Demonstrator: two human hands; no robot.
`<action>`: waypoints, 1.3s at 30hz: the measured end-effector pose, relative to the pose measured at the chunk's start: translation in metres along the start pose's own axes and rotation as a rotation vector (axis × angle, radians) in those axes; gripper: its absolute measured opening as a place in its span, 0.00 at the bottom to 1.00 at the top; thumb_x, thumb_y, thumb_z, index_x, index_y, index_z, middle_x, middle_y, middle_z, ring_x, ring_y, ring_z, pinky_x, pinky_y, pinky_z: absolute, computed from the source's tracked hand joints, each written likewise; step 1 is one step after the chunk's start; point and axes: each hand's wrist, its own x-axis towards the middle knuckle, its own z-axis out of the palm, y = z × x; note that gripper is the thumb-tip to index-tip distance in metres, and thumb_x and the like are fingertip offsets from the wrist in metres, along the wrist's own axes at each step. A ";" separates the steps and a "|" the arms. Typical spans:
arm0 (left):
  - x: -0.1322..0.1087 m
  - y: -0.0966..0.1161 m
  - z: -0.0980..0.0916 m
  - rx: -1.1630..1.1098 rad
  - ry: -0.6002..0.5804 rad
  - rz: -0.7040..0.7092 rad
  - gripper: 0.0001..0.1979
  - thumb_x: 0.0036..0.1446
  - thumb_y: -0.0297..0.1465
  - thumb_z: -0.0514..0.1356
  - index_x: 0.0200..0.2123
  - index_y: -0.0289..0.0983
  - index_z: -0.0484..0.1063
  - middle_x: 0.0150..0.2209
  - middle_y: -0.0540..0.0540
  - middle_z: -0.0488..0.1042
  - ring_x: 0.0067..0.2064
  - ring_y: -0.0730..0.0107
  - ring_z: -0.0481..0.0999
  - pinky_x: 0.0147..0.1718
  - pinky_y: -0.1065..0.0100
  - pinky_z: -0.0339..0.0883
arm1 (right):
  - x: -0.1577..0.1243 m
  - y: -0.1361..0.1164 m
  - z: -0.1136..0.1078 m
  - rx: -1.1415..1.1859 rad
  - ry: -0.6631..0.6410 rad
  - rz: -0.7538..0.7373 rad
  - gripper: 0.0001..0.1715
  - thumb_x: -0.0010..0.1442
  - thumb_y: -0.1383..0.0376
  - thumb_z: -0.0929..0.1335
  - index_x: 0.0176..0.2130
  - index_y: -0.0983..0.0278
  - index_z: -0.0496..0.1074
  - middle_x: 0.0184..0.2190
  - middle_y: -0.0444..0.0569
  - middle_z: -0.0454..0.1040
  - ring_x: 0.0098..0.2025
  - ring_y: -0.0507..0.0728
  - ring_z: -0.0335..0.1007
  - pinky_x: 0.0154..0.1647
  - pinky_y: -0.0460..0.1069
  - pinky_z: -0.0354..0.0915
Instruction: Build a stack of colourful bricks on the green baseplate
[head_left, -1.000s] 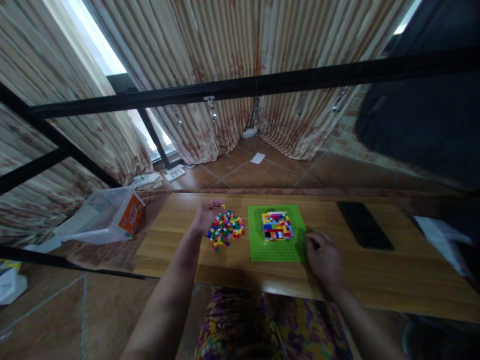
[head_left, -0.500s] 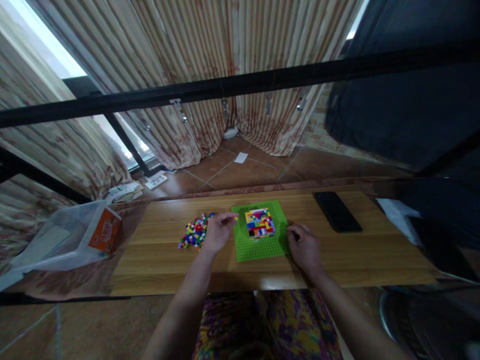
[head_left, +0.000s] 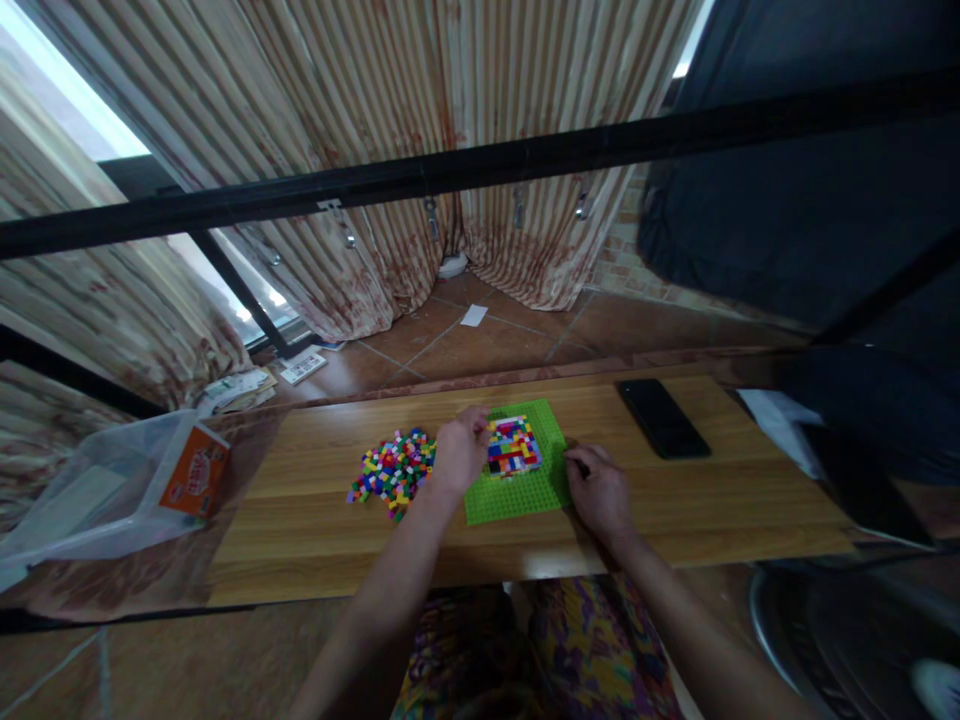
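Observation:
A green studded baseplate [head_left: 491,505] lies on the wooden tabletop in front of me. On its upper middle stands a low block of many-coloured toy bricks [head_left: 516,447]. My left hand [head_left: 459,452] reaches over the plate's left edge, its fingertips pinched together beside the brick block. Whatever is in that pinch is hidden. At the plate's right edge my right hand [head_left: 600,490] is curled, thumb and forefinger closed on the rim; a dark spot between its fingers cannot be made out. Left of my left hand lies a loose pile of small coloured bricks [head_left: 394,470].
A black phone [head_left: 663,418] lies on the right part of the wooden table [head_left: 300,520]. To the left, a clear plastic box [head_left: 127,530] with an orange label stands beside the table. A black bar [head_left: 450,170] crosses in front of the curtains beyond.
My left hand has moved right, from the plate's left edge to the brick block. A yellow brick showed at its fingertips before. My right hand stays at the plate's edge; the view has shifted slightly.

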 end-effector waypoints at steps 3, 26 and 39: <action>0.004 0.004 0.001 0.082 -0.048 0.025 0.15 0.56 0.23 0.58 0.47 0.37 0.72 0.39 0.46 0.80 0.40 0.69 0.79 0.44 0.69 0.70 | 0.000 -0.001 0.000 0.010 0.001 0.002 0.12 0.60 0.66 0.61 0.34 0.63 0.73 0.35 0.52 0.74 0.38 0.57 0.72 0.43 0.51 0.66; -0.002 0.012 0.016 0.343 -0.030 -0.061 0.14 0.59 0.34 0.58 0.48 0.41 0.73 0.39 0.46 0.81 0.44 0.65 0.78 0.46 0.67 0.66 | 0.000 0.001 0.000 0.016 -0.008 0.002 0.12 0.60 0.65 0.61 0.34 0.63 0.74 0.35 0.52 0.74 0.38 0.58 0.72 0.42 0.52 0.67; -0.005 0.002 0.014 0.119 -0.005 -0.029 0.13 0.57 0.25 0.58 0.44 0.40 0.74 0.41 0.48 0.80 0.42 0.68 0.79 0.47 0.67 0.69 | 0.001 -0.003 -0.001 0.023 -0.010 0.032 0.12 0.60 0.65 0.61 0.34 0.62 0.74 0.36 0.52 0.74 0.38 0.58 0.71 0.42 0.52 0.67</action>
